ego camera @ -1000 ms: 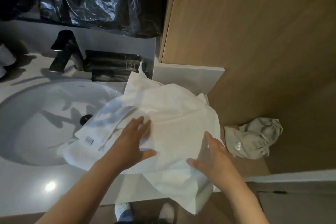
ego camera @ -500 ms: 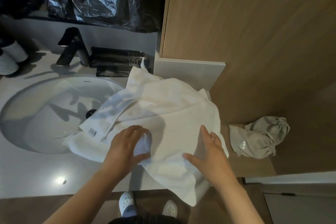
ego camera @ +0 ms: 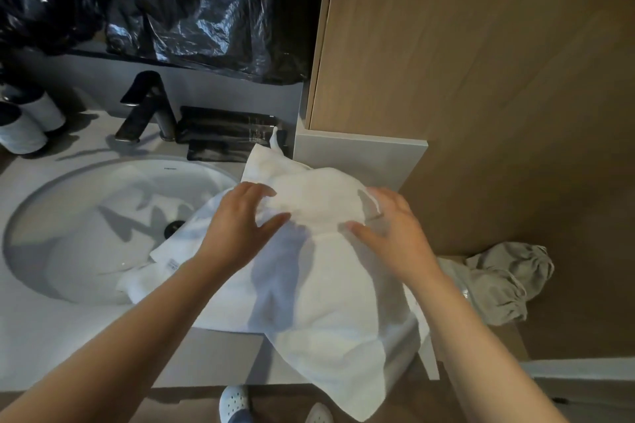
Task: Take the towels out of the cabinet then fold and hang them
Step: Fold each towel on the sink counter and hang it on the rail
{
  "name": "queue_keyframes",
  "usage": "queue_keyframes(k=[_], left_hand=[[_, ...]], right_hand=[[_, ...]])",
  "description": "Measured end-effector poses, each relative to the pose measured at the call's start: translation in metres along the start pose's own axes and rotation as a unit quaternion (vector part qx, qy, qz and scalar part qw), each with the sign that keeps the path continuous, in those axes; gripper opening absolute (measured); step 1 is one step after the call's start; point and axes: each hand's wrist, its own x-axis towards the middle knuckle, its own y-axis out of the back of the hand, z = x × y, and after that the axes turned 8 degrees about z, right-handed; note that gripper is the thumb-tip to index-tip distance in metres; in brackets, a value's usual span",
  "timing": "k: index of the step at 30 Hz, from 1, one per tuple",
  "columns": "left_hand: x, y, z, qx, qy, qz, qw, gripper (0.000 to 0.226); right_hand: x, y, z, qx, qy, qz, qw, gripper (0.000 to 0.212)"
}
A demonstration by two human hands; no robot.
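A white towel [ego camera: 309, 292] lies rumpled across the right end of the grey vanity counter [ego camera: 68, 336]. Part of it drapes into the sink [ego camera: 86, 216] and one corner hangs over the counter's front edge. My left hand [ego camera: 240, 220] rests on the towel's far part, fingers spread and lightly bent over a raised fold. My right hand [ego camera: 388, 230] lies on the towel's far right edge with fingers extended. Whether either hand pinches the cloth cannot be told.
A black faucet [ego camera: 147, 106] stands behind the sink, with dark packets [ego camera: 223, 130] beside it. White cups [ego camera: 31, 120] sit at far left. Black plastic sheeting [ego camera: 154, 3] hangs above. A wooden cabinet panel [ego camera: 481, 79] rises at right; a beige cloth bag [ego camera: 505, 282] lies on the floor.
Both hands have moved away from me, from the towel's near part to its far part. The towel's far edge now looks bunched and raised between them.
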Motion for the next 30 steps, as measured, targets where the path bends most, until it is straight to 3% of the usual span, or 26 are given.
queue_keyframes(k=[3,7,9,11,14,16,22,24,26,30], left_hand=[[0.022,-0.01,-0.01,0.036,0.071,-0.062,0.995,0.049],[0.039,-0.025,-0.032,0.039,0.13,-0.136,0.981,0.067],[0.048,-0.032,-0.041,0.048,0.139,-0.164,0.975,0.076],[0.054,-0.039,-0.045,0.073,0.135,-0.182,0.971,0.075],[0.064,-0.037,-0.043,0.079,0.111,-0.175,0.975,0.051],[0.075,-0.024,-0.035,0.028,0.095,-0.142,0.985,0.057],[0.107,0.034,0.02,-0.03,-0.032,0.078,0.996,0.052],[0.087,0.04,0.026,-0.035,-0.083,0.085,0.992,0.046],[0.048,0.038,0.019,-0.041,-0.099,0.018,0.994,0.05],[-0.044,0.012,-0.011,0.047,-0.13,-0.152,0.979,0.062]], right_hand=[[0.051,-0.015,-0.006,-0.028,0.004,-0.044,0.999,0.076],[0.081,-0.04,0.013,-0.031,-0.063,-0.115,0.991,0.097],[0.082,-0.05,0.023,-0.002,-0.09,-0.105,0.99,0.089],[0.082,-0.057,0.028,0.001,-0.085,-0.046,0.995,0.06],[0.082,-0.05,0.017,0.001,-0.042,0.045,0.998,0.029],[0.083,-0.035,0.002,0.026,0.008,0.096,0.995,0.025],[0.084,0.022,-0.054,0.042,0.139,0.295,0.944,0.025],[0.064,0.028,-0.054,0.017,0.179,0.345,0.921,0.029],[0.029,0.018,-0.034,-0.039,0.201,0.323,0.924,0.035],[-0.06,-0.022,0.021,-0.016,0.117,0.101,0.988,0.044]])
